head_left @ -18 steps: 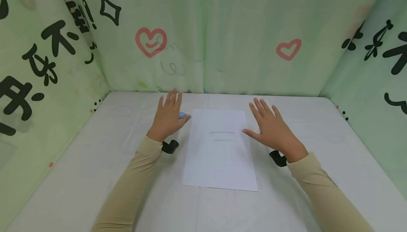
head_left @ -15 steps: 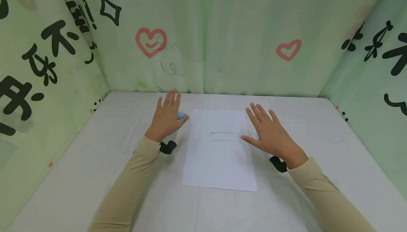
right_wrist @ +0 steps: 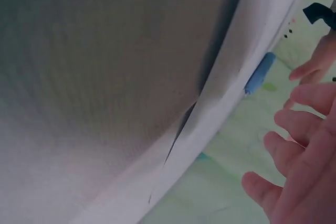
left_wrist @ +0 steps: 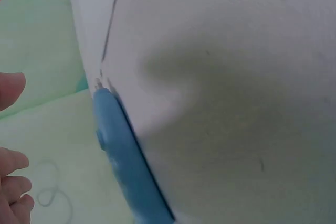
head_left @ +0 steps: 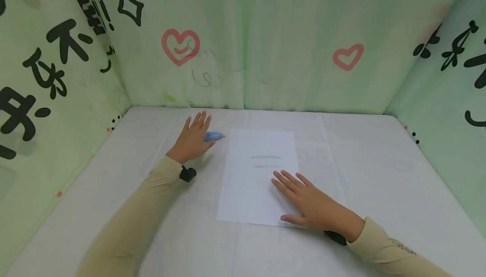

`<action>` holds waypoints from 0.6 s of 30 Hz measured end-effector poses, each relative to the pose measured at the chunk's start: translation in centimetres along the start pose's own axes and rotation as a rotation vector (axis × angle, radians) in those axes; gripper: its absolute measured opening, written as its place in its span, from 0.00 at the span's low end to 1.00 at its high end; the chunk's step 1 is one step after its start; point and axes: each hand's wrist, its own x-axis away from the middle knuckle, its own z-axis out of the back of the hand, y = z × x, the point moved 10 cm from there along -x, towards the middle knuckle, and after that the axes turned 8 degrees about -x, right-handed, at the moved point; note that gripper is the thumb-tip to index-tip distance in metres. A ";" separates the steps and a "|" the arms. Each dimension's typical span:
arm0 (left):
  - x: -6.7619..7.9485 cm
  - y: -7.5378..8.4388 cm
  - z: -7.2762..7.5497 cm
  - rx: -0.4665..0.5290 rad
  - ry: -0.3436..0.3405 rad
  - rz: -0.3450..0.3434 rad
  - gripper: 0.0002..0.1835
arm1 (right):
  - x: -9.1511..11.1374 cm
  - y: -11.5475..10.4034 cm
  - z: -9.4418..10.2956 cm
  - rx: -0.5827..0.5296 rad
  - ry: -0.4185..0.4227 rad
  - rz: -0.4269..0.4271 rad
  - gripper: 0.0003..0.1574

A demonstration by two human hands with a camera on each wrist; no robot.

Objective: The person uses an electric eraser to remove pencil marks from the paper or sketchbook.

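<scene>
My left hand is held over the white table with its fingers spread, holding nothing. Just beyond its thumb lies a thick blue pen, its tip toward the paper and its other end hidden behind the hand. The left wrist view gives a closer look at the pen and its narrow tip, apart from the fingers. A white sheet of paper bears two faint grey lines. Over its lower right part hovers my right hand, fingers extended, nothing in its grasp.
The white-covered table reaches back to green curtains with red hearts and black writing. Similar curtains stand at the left and right sides. A black wrist camera sits at the left cuff.
My right hand has moved down and toward me, from beside the paper's upper right edge to over its lower right. My left hand has shifted slightly left, uncovering more of the pen.
</scene>
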 end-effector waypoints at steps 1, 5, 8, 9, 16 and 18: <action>-0.2 -0.2 -0.2 -0.005 -0.010 -0.007 0.42 | 0.1 -0.1 -0.3 -0.010 -0.015 0.001 0.53; -1.0 -1.2 -1.2 -0.017 -0.048 -0.030 0.41 | 0.3 -0.7 -0.6 -0.014 -0.045 0.030 0.52; -1.5 -1.5 -1.6 -0.009 -0.064 -0.058 0.40 | 0.5 -1.2 -0.7 -0.018 -0.075 0.063 0.51; -1.6 -1.5 -1.7 -0.007 -0.065 -0.070 0.40 | 0.6 -1.3 -0.7 -0.016 -0.087 0.074 0.51; -2.5 -1.1 -2.1 -0.019 -0.060 -0.132 0.38 | 1.7 -1.9 -1.4 0.082 -0.108 0.180 0.45; -2.6 -1.0 -2.4 -0.025 -0.064 -0.136 0.37 | 2.0 -1.9 -1.5 0.101 -0.101 0.203 0.44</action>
